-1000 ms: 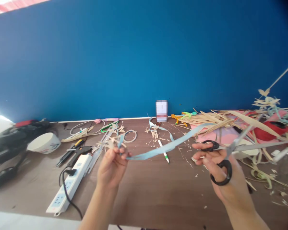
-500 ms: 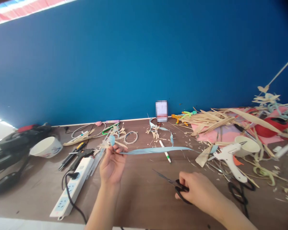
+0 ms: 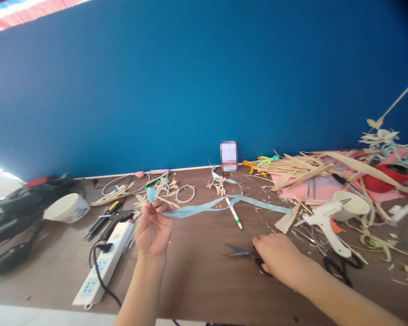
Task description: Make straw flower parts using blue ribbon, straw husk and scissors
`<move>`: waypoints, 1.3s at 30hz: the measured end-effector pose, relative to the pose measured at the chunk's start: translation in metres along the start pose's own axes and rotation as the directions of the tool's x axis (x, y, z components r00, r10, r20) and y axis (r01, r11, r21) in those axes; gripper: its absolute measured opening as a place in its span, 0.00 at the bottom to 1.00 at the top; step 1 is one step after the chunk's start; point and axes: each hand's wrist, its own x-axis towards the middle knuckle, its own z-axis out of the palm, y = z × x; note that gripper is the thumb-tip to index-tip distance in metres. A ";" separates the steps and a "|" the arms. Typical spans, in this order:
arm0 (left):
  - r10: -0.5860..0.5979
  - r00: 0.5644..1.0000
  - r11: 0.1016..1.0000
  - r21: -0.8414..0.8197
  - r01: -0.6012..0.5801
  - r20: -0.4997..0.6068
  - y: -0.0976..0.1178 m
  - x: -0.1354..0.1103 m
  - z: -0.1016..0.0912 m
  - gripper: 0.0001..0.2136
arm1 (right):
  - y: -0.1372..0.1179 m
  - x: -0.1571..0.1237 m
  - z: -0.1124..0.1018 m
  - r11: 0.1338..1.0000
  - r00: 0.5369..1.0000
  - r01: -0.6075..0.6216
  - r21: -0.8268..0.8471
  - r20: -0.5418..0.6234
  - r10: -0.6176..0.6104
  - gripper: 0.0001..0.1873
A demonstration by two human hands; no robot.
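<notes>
My left hand (image 3: 153,228) is closed in a pinch on a light blue ribbon (image 3: 197,209). One short end of the ribbon sticks up above the fingers, while the long part runs right across the table to a pale husk piece (image 3: 288,218). My right hand (image 3: 280,258) is wrapped round the black handles of a pair of scissors (image 3: 240,250), whose blades are slightly apart and point left, below the ribbon. A white marker with a green band (image 3: 235,215) lies partly under the ribbon.
On the left are a white power strip (image 3: 104,267), a black glue gun (image 3: 114,224) and a paper bowl (image 3: 66,208). To the right lie a white glue gun (image 3: 328,222), another pair of black-handled scissors (image 3: 342,271) and dried husk strips (image 3: 299,170). A white ring (image 3: 185,194) rests near the back.
My left hand has shifted slightly left with the ribbon, which now sags in a looser curve. My right hand has moved slightly up and right, and the scissor blades have spread.
</notes>
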 end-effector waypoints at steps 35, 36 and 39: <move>-0.178 0.979 0.984 -0.017 0.177 -0.104 -0.038 -0.014 0.006 0.07 | -0.046 0.058 -0.061 0.667 0.889 0.410 0.622 -0.435 -0.140 0.10; -0.177 0.979 0.984 -0.025 0.175 -0.100 -0.037 -0.014 0.006 0.08 | -0.046 0.059 -0.059 0.679 0.896 0.405 0.612 -0.412 -0.163 0.08; -0.176 0.979 0.984 -0.056 0.171 -0.101 -0.034 -0.012 0.004 0.09 | -0.045 0.060 -0.054 0.695 0.898 0.412 0.589 -0.392 -0.200 0.11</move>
